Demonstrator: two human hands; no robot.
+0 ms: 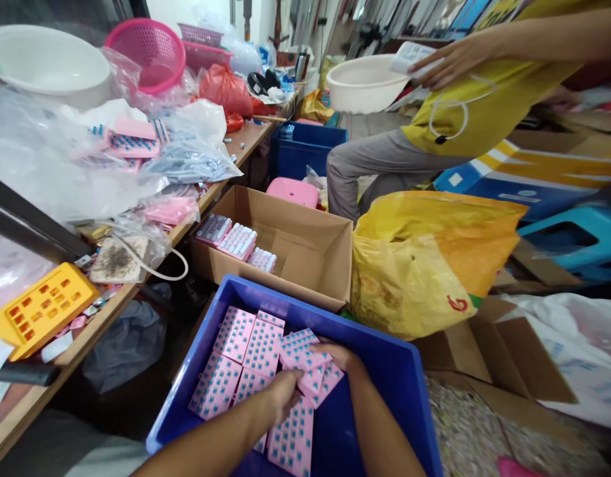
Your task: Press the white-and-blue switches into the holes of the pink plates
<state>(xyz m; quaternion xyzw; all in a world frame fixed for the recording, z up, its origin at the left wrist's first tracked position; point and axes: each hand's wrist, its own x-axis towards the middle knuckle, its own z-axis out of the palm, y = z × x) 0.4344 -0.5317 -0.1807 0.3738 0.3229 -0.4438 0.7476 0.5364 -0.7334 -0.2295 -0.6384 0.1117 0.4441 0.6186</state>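
Both of my hands reach down into a blue plastic bin (399, 371) that holds several flat pink trays dotted with small blue pieces (245, 351). My left hand (282, 392) and my right hand (341, 358) together grip a small stack of these pink trays (308, 361), held tilted above the others. More pink trays lie flat in the bin to the left and below my hands.
An open cardboard box (305, 248) behind the bin holds a few pink trays. A yellow bag (424, 265) stands to its right. The cluttered workbench (91, 331) on the left carries plastic bags, a yellow tray and basins. A person in a yellow shirt (464, 106) holds a white basin.
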